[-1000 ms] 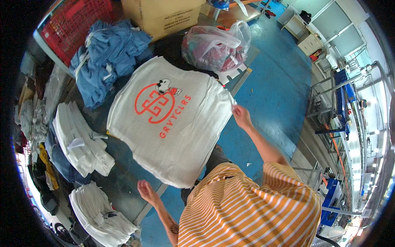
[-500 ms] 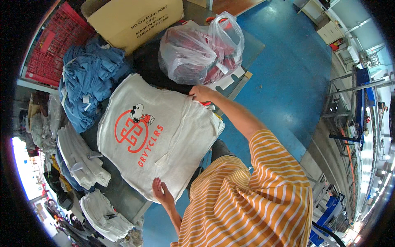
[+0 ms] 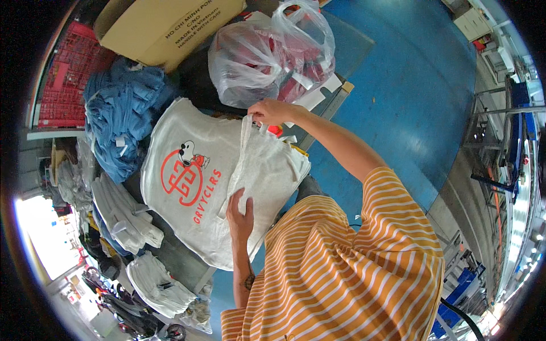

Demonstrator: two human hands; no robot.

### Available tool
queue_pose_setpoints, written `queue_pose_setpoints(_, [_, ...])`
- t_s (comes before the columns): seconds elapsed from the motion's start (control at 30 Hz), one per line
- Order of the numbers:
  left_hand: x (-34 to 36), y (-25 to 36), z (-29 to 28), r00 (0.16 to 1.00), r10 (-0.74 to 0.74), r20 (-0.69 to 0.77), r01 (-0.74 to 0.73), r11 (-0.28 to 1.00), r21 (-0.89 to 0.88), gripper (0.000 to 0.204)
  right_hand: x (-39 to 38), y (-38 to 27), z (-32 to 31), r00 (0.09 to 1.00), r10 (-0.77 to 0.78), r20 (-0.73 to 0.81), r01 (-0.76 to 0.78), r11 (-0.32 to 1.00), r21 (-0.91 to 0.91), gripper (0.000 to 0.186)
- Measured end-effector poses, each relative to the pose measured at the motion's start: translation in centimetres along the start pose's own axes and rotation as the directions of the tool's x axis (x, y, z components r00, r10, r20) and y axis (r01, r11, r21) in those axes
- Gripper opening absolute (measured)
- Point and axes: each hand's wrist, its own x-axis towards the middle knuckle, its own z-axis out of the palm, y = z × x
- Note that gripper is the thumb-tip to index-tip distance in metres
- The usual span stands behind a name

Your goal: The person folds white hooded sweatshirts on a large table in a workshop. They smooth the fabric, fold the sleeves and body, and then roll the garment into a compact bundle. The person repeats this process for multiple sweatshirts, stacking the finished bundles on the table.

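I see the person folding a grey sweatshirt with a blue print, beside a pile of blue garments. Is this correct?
Not quite. In the head view the print on the grey sweatshirt is orange-red, not blue. The rest holds: left hand and right hand fold it beside the pile of blue garments.

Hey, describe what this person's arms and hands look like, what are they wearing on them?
Both hands are bare, no gloves. The left hand and right hand show no rings or watch that I can make out. The short-sleeved shirt has orange and white stripes, leaving the forearms uncovered. A small dark tattoo marks the left forearm.
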Motion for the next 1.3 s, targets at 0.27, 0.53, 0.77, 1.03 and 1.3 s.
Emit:
queue_pose_setpoints(0.27, [9.1,2.4,2.2,0.998,0.023,-0.051,-0.032,0.981,-0.189,0.084,-2.0,-3.0,7.6,0.753,-0.315,-0.578,0.192,0.945,-0.264,0.018])
queue_pose_setpoints(0.53, [9.0,-2.4,1.8,0.996,0.042,0.08,-0.047,0.997,0.065,0.023,-6.4,-5.6,14.2,0.847,-0.358,-0.393,0.304,0.933,-0.194,0.045])
queue_pose_setpoints(0.77, [6.1,1.4,-2.5,0.975,0.209,0.079,-0.214,0.975,0.057,0.012,-5.3,-3.1,10.1,0.915,-0.063,-0.399,-0.105,0.916,-0.387,0.076])
queue_pose_setpoints(1.03, [2.5,-5.1,-5.7,0.956,-0.075,-0.284,0.105,0.99,0.091,0.029,-2.3,-2.9,8.5,0.975,-0.19,-0.117,0.177,0.978,-0.114,0.015])
queue_pose_setpoints(1.3, [-2.5,-11.5,-1.0,0.793,-0.407,-0.454,0.407,0.908,-0.104,0.035,-7.5,-6.7,18.1,0.924,-0.374,0.076,0.379,0.874,-0.303,0.021])
